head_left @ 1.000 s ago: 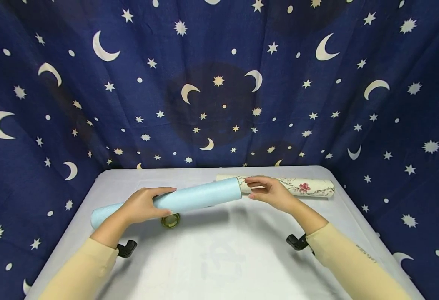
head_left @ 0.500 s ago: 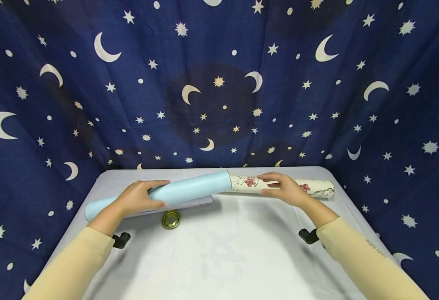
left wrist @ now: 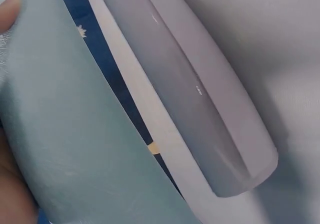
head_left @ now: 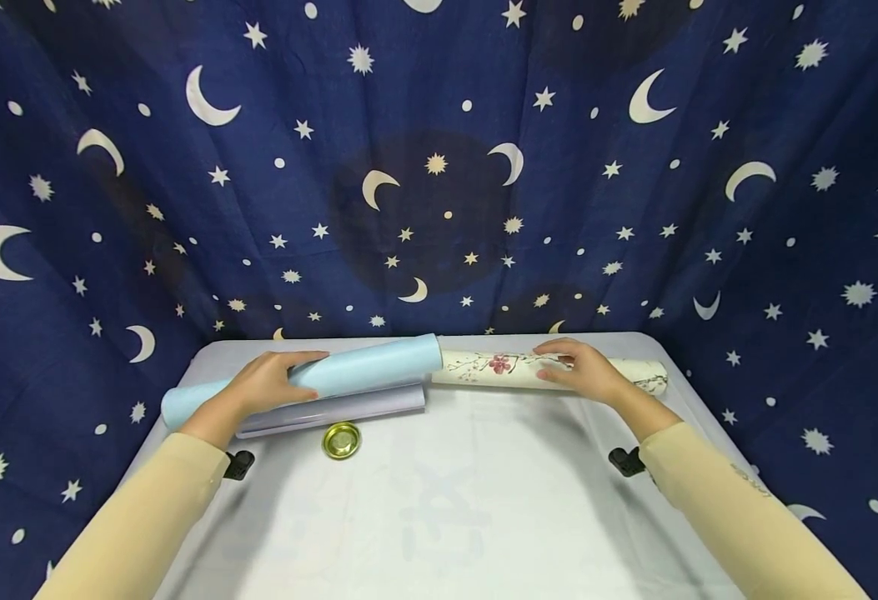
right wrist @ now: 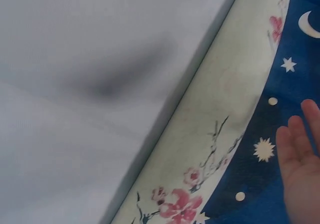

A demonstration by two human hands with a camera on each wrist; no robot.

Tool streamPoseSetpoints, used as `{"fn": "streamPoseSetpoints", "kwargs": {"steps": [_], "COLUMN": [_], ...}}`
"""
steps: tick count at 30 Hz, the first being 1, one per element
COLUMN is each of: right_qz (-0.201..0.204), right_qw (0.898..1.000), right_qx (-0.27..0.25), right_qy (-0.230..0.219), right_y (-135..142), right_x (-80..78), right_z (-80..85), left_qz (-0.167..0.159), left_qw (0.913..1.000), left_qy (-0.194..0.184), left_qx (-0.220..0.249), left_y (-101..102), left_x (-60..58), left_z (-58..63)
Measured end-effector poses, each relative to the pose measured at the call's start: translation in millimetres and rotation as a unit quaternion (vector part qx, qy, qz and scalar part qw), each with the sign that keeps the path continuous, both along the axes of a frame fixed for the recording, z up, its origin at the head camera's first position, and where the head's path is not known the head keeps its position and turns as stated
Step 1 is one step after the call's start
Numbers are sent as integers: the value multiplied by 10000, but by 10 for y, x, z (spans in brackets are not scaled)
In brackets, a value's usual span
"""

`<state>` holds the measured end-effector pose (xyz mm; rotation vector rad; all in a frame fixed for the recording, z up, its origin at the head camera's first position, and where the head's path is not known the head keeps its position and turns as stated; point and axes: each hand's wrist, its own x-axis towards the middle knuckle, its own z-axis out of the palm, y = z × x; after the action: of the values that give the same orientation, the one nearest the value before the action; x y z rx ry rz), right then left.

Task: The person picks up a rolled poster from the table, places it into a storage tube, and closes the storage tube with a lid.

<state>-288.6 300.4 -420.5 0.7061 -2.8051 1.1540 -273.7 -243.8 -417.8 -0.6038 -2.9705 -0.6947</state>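
Observation:
My left hand [head_left: 262, 385] grips a light blue wallpaper roll [head_left: 378, 365] from above, thumb on the near side and fingers across the far side. The roll slants up to the right, and its right end overlaps the cream wallpaper roll [head_left: 476, 371] with red blossoms at the back. Below the blue roll lies a lilac roll [head_left: 363, 407], large in the left wrist view. Over the floral roll hovers my right hand [head_left: 587, 373], thumb and fingers apart. In the right wrist view its fingers [right wrist: 295, 139] are extended beyond the roll, holding nothing.
A small gold dish [head_left: 342, 441] sits in front of the lilac roll. The white-covered table [head_left: 529, 517] has rounded back corners. A dark blue curtain [head_left: 439, 192] with moons and stars surrounds it at the back and sides.
The left hand has moved the light blue roll left and back, uncovering more of the lilac and floral rolls. My right hand has shifted right along the floral roll.

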Motion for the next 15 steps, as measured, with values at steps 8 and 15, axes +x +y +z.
{"fn": "streamPoseSetpoints", "kwargs": {"steps": [8, 15], "right_qz": [-248, -441], "right_qw": [9994, 9980], "right_qx": [231, 443], "right_qy": [-66, -103], "right_y": [71, 74], "right_x": [-120, -164], "right_z": [-120, -177], "left_qz": [-16, 139], "left_qw": [9996, 9989], "left_qy": [-262, -433], "left_qx": [96, 151], "left_y": [4, -17], "left_x": [-165, -248], "left_z": [-115, -172]}}
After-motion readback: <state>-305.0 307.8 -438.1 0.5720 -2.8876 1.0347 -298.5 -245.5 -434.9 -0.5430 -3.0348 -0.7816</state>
